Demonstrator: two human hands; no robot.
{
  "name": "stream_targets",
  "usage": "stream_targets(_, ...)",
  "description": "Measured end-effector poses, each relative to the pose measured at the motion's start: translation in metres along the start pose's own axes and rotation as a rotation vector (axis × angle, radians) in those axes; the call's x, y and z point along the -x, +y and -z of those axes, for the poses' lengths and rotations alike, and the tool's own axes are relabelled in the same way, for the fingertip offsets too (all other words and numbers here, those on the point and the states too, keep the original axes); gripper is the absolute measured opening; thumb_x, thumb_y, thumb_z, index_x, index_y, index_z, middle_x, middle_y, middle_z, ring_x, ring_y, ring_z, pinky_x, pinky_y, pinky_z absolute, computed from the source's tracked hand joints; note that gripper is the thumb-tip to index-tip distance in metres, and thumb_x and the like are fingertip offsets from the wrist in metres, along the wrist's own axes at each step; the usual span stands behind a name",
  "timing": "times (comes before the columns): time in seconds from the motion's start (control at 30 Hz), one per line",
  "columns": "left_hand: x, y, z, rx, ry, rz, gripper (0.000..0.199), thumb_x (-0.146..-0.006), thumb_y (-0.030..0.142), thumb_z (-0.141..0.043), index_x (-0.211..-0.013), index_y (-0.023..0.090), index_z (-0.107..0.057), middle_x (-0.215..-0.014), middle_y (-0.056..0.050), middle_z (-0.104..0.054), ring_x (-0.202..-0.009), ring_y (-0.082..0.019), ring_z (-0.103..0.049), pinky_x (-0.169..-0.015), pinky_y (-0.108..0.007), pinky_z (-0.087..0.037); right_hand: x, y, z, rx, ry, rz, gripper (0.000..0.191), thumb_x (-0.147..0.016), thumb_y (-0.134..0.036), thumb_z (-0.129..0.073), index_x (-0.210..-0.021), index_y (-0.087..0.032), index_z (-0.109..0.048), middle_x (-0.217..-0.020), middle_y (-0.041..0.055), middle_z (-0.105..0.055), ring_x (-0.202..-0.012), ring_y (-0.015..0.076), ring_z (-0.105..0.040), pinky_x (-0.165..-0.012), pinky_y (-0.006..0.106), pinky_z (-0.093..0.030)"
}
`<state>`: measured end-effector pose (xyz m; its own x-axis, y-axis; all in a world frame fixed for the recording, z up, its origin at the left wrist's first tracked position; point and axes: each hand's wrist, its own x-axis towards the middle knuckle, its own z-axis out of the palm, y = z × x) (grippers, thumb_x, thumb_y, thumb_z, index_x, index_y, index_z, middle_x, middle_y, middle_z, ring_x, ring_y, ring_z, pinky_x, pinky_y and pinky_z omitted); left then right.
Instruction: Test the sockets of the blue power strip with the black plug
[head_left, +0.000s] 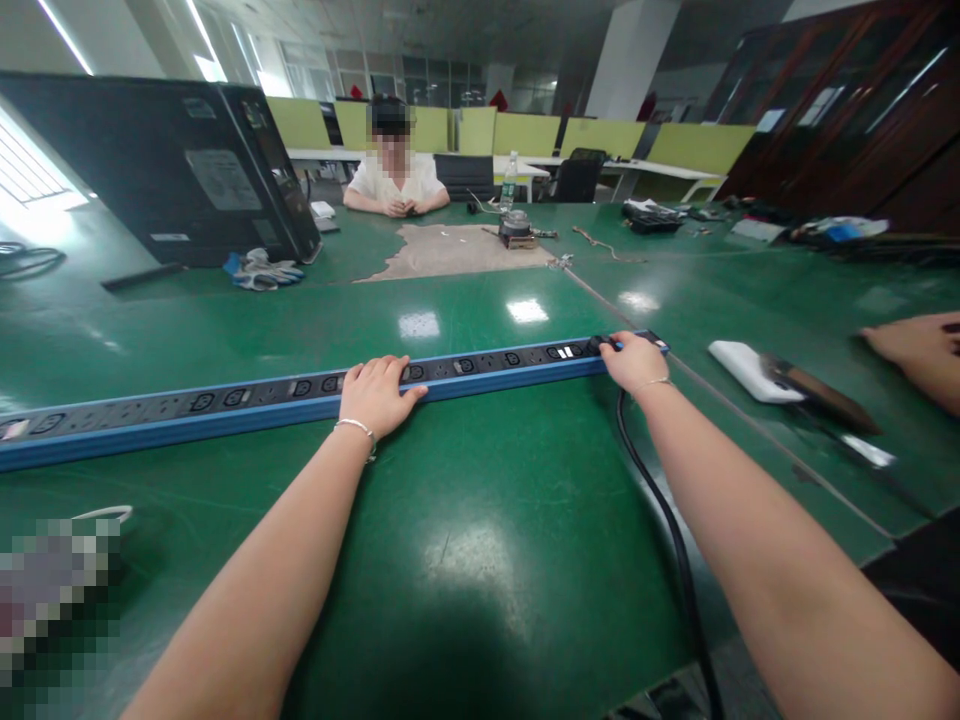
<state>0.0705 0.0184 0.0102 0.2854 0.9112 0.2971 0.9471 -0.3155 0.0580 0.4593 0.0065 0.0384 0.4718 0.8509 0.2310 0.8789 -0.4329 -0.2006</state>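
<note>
A long blue power strip (465, 384) with a black socket face lies across the green table, running from the left edge to right of centre. Over its middle is my left hand (376, 394), fingers across the top and thumb along the near side, holding it. Near the strip's right end, the fingers of my right hand (634, 362) close around a black plug (598, 344) at the sockets. My fingers partly cover it, so how deep it sits cannot be seen. A black power cord (660, 490) hangs down from under that hand to the table's near edge.
A black computer case (172, 170) and gloves (262, 270) stand at the far left. Across the table sits a person (395, 185), near a bottle (510, 180). Another person's hand (919, 350) rests at right, beside a white object (754, 370). A pixelated item (52, 590) lies near left.
</note>
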Motion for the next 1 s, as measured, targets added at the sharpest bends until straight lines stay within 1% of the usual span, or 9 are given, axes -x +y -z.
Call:
stream_targets(0.1,0.000,0.000,0.000,0.010,-0.003,-0.001,0.059,-0.083,0.058,-0.036,-0.128,0.022,-0.047,-0.129,-0.010,-0.054,-0.120,-0.026,-0.046,-0.101,-0.043,-0.030,0.002,0.000,-0.002,-0.006,0.005,-0.008,0.041,-0.083,-0.037,-0.046,-0.113,-0.016,-0.063,-0.103,0.0145,-0.067,-0.094,0.0240,-0.062,-0.082,0.034,-0.045)
stream_targets(0.23,-0.001,0.000,0.001,0.004,-0.006,0.013,0.059,-0.082,0.059,-0.038,-0.127,0.022,-0.049,-0.128,-0.009,-0.055,-0.120,-0.025,-0.046,-0.101,-0.042,-0.030,-0.002,0.000,0.002,-0.020,-0.039,0.039,0.038,-0.082,-0.035,-0.048,-0.108,-0.015,-0.066,-0.101,0.0139,-0.068,-0.092,0.0236,-0.062,-0.082,0.033,-0.045)
stream_targets(0.3,-0.002,0.000,0.001,0.000,-0.007,0.020,0.059,-0.082,0.058,-0.038,-0.127,0.022,-0.049,-0.128,-0.009,-0.055,-0.120,-0.025,-0.047,-0.101,-0.042,-0.031,-0.007,0.001,0.008,-0.079,-0.013,0.022,0.037,-0.082,-0.034,-0.047,-0.107,-0.014,-0.066,-0.100,0.0130,-0.069,-0.091,0.0235,-0.062,-0.080,0.031,-0.045)
stream_targets(0.43,-0.001,0.001,0.002,-0.007,-0.007,0.017,0.059,-0.082,0.059,-0.038,-0.127,0.022,-0.049,-0.129,-0.008,-0.055,-0.120,-0.025,-0.047,-0.101,-0.041,-0.031,-0.020,0.008,0.028,-0.211,0.126,-0.046,0.042,-0.084,-0.039,-0.044,-0.111,-0.015,-0.065,-0.097,0.0111,-0.069,-0.085,0.0226,-0.063,-0.072,0.030,-0.046)
stream_targets(0.5,-0.001,0.001,0.002,-0.008,-0.008,0.024,0.058,-0.082,0.059,-0.038,-0.127,0.024,-0.049,-0.129,-0.008,-0.055,-0.120,-0.025,-0.046,-0.101,-0.041,-0.031,-0.026,0.014,0.037,-0.196,0.128,-0.036,0.042,-0.083,-0.040,-0.046,-0.112,-0.016,-0.065,-0.095,0.0106,-0.069,-0.083,0.0225,-0.063,-0.071,0.030,-0.046)
stream_targets(0.57,-0.001,0.001,0.002,-0.005,-0.009,0.028,0.057,-0.082,0.058,-0.039,-0.127,0.024,-0.049,-0.129,-0.008,-0.055,-0.120,-0.025,-0.046,-0.101,-0.041,-0.031,-0.030,0.022,0.041,-0.144,0.086,-0.022,0.041,-0.082,-0.040,-0.048,-0.111,-0.016,-0.066,-0.095,0.0110,-0.070,-0.084,0.0230,-0.063,-0.071,0.030,-0.046)
stream_targets(0.77,-0.002,0.001,0.003,-0.011,-0.028,0.026,0.058,-0.083,0.058,-0.038,-0.128,0.022,-0.049,-0.130,-0.008,-0.054,-0.121,-0.024,-0.046,-0.102,-0.041,-0.030,-0.030,0.038,0.024,-0.079,-0.019,-0.013,0.040,-0.082,-0.036,-0.049,-0.112,-0.014,-0.066,-0.105,0.0128,-0.067,-0.095,0.0245,-0.062,-0.077,0.029,-0.045)
stream_targets(0.9,-0.001,0.002,0.004,-0.026,-0.034,0.027,0.059,-0.083,0.057,-0.038,-0.129,0.020,-0.048,-0.130,-0.009,-0.054,-0.121,-0.024,-0.046,-0.101,-0.041,-0.031,-0.033,0.042,0.013,-0.071,-0.076,-0.010,0.041,-0.084,-0.036,-0.048,-0.112,-0.013,-0.065,-0.109,0.0131,-0.066,-0.100,0.0247,-0.061,-0.082,0.029,-0.045)
stream_targets(1.0,-0.001,0.002,0.004,-0.026,-0.032,0.026,0.059,-0.083,0.057,-0.037,-0.129,0.021,-0.048,-0.130,-0.008,-0.054,-0.121,-0.024,-0.046,-0.102,-0.040,-0.030,-0.032,0.042,0.009,-0.039,-0.075,-0.002,0.041,-0.083,-0.036,-0.048,-0.113,-0.014,-0.065,-0.109,0.0129,-0.066,-0.099,0.0246,-0.061,-0.082,0.030,-0.045)
